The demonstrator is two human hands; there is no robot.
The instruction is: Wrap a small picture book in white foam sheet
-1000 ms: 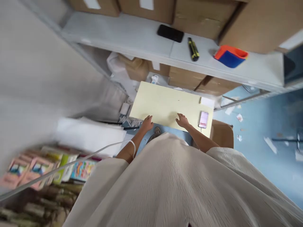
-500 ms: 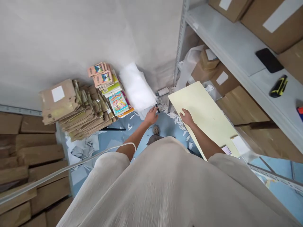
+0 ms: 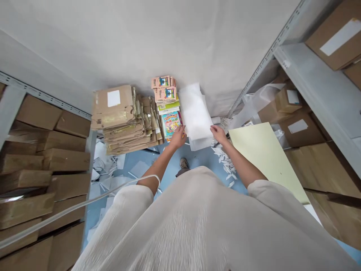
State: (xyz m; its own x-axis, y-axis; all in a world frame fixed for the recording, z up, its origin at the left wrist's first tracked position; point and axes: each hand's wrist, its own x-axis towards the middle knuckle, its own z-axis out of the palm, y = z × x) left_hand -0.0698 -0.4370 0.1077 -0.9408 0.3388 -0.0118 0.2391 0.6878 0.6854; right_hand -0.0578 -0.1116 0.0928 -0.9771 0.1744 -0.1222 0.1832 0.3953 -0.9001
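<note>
A stack of white foam sheets (image 3: pixel 195 113) lies on the floor against the wall. My left hand (image 3: pixel 177 136) reaches to its left edge, beside a colourful children's book (image 3: pixel 170 123). On the stack's right edge rests my right hand (image 3: pixel 218 134). Both hands have their fingers apart at the sheets' near corners; whether they grip the sheets I cannot tell. A pale yellow board (image 3: pixel 266 156) lies to the right of my right arm.
Flattened cardboard mailers (image 3: pixel 121 120) are piled left of the books. More books (image 3: pixel 164 88) are stacked behind. Metal shelving with cardboard boxes (image 3: pixel 42 162) stands at left and with more boxes (image 3: pixel 299 124) at right. Paper scraps (image 3: pixel 224 158) litter the blue floor. A white cable (image 3: pixel 70 209) crosses lower left.
The view has turned left from the shelf and yellow board toward the wall. Both hands left the board and moved to the white foam sheet stack.
</note>
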